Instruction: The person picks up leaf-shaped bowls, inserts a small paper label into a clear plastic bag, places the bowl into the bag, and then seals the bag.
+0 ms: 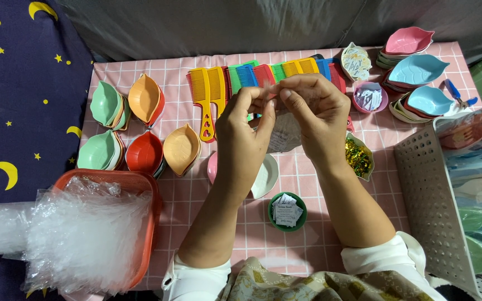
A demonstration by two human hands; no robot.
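Both hands, left (246, 125) and right (316, 114), pinched the mouth of a small clear bag (283, 132) held above the pink checked surface (196, 195); it seemed mid-opening, likely needing the film pulled apart

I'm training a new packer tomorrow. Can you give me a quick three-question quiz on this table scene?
1. True or false: both hands pinch one clear packet above the table.
2. What sits in the green round dish? A) combs B) small white sachets C) gold foil
3. What fills the red basket at lower left?

Key: 1 true; 2 B; 3 clear plastic bags.
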